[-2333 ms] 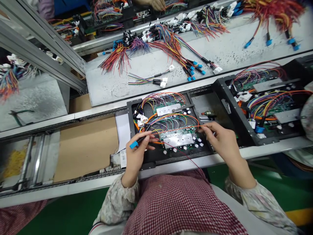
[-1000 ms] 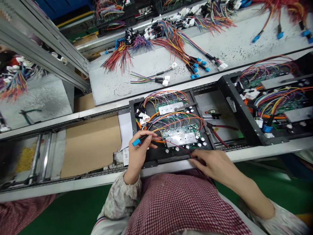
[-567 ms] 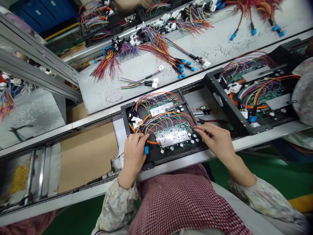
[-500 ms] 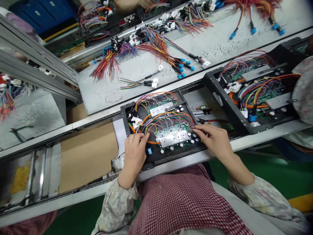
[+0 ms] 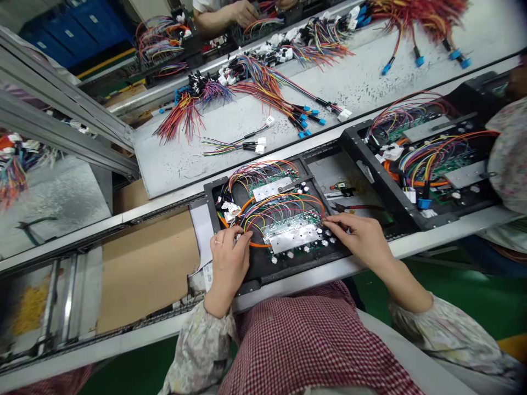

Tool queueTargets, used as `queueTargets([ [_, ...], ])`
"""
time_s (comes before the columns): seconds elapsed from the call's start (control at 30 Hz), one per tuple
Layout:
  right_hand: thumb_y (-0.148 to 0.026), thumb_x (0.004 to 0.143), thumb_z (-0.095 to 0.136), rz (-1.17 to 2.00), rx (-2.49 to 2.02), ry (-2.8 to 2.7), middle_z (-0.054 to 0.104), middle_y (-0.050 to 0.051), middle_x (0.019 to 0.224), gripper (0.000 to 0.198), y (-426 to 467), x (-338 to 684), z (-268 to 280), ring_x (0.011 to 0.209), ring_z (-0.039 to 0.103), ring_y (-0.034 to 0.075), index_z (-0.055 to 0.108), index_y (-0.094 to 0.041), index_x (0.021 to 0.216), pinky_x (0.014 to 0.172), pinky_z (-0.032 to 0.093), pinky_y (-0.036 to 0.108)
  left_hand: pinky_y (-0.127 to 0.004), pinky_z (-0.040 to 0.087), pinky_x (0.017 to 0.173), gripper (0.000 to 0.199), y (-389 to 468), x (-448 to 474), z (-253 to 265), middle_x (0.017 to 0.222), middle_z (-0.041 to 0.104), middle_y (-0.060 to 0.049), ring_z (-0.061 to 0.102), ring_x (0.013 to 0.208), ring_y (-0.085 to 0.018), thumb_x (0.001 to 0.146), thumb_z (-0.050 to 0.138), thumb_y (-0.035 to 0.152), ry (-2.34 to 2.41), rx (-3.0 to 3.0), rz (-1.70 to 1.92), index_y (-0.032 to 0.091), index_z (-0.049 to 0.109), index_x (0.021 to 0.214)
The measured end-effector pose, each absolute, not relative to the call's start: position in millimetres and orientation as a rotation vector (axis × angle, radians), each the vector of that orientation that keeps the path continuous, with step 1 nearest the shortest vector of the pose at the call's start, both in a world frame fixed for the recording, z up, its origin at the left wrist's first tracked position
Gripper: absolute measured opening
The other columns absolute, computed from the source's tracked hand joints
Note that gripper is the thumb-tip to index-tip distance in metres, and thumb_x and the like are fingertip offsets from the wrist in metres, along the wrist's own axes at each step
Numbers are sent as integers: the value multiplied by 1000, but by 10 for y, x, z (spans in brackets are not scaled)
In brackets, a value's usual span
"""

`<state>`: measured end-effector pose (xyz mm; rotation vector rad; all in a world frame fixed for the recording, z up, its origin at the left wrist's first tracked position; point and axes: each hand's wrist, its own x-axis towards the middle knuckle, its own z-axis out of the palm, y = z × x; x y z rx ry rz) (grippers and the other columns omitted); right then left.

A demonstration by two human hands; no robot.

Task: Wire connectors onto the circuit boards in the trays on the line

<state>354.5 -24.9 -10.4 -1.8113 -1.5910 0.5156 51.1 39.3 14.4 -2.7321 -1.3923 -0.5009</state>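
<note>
In front of me a black tray holds two green circuit boards with silver plates. The nearer circuit board has many coloured wires arching over it and an orange wire along its left side. My left hand is closed at the board's left end, with the fingertips on the wire bundle. At the board's right end, my right hand pinches a thin wire near the edge, its tip mostly hidden by the fingers. White connectors lie at the tray's left side.
A second black tray with wired boards stands to the right, beside another person's sleeve. Wire bundles lie on the metal shelf behind. Cardboard lies left on the line. Another person's hand works at the back.
Both hands stay at the board's two ends with only slight finger movement. The blue connector seen below my left fingers is no longer in sight. The view has shifted a little.
</note>
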Motion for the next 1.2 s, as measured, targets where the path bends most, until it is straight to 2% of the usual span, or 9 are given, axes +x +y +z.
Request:
queueTargets([
  [0.3, -38, 94, 55, 568, -1743, -1740, 77, 4, 93, 24, -235, 3556, -106, 81, 72, 21, 75, -24, 92, 71, 53, 31, -40, 39, 82, 16, 384, 512, 141, 102, 66, -10, 56, 91, -25, 92, 56, 14, -1398, -2721, -569, 20, 69, 97],
  [0.4, -39, 95, 54, 546, -1785, -1801, 77, 3, 98, 25, -229, 3643, -38, 82, 72, 21, 74, -25, 100, 69, 53, 31, -40, 40, 82, 17, 389, 498, 147, 102, 66, -11, 57, 91, -25, 91, 54, 11, -1359, -2716, -574, 20, 69, 94],
  [0.53, -45, 95, 53, 352, -1853, -1792, 76, 3, 103, 30, -100, 3931, 219, 76, 71, 19, 73, -25, 107, 63, 51, 30, -42, 41, 82, 18, 409, 480, 139, 103, 64, -11, 57, 92, -26, 89, 54, 9, -1310, -2671, -657, 21, 68, 92],
  [0.7, -48, 94, 50, 76, -1923, -1866, 76, 1, 90, 33, 553, 4329, 632, 67, 67, 19, 74, -26, 101, 62, 46, 31, -46, 45, 90, 17, 277, 485, 164, 114, 60, -14, 57, 104, -28, 88, 59, 11, -1331, -2648, -864, 21, 66, 99],
  [0.8, -46, 94, 47, 16, -2052, -1987, 76, 4, 97, 37, 1258, 4408, 696, 80, 68, 22, 70, -25, 114, 68, 46, 32, -48, 44, 100, 23, 95, 516, 174, 130, 55, -14, 51, 122, -30, 87, 61, 14, -1402, -2719, -894, 23, 66, 108],
  [0.9, -41, 94, 45, 11, -2192, -2061, 71, 9, 116, 43, 2042, 4323, 575, 99, 66, 26, 61, -23, 129, 78, 47, 34, -54, 36, 111, 35, -47, 551, 157, 148, 44, -12, 37, 140, -34, 87, 64, 25, -1476, -2754, -782, 26, 64, 122],
  [1.07, -48, 86, 60, -18, -2205, -2096, 54, 24, 138, 69, 2941, 3937, 166, 118, 56, 35, 46, -9, 141, 90, 46, 42, -62, 29, 114, 64, -107, 552, 158, 162, 23, -13, 17, 150, -39, 85, 65, 31, -1427, -2812, -475, 28, 46, 146],
  [1.13, -45, 89, 59, -52, -2201, -2083, 52, 30, 136, 65, 3030, 3796, 19, 121, 53, 38, 47, -4, 139, 91, 46, 48, -63, 29, 114, 70, -109, 540, 166, 163, 20, -14, 14, 151, -40, 83, 66, 29, -1441, -2831, -420, 28, 42, 148],
  [1.2, -37, 96, 53, -99, -2163, -2073, 53, 29, 132, 52, 3005, 3696, -79, 122, 53, 37, 50, -3, 135, 93, 45, 54, -64, 27, 114, 71, -116, 532, 170, 164, 18, -15, 11, 151, -41, 84, 66, 32, -1465, -2863, -390, 28, 39, 150],
])
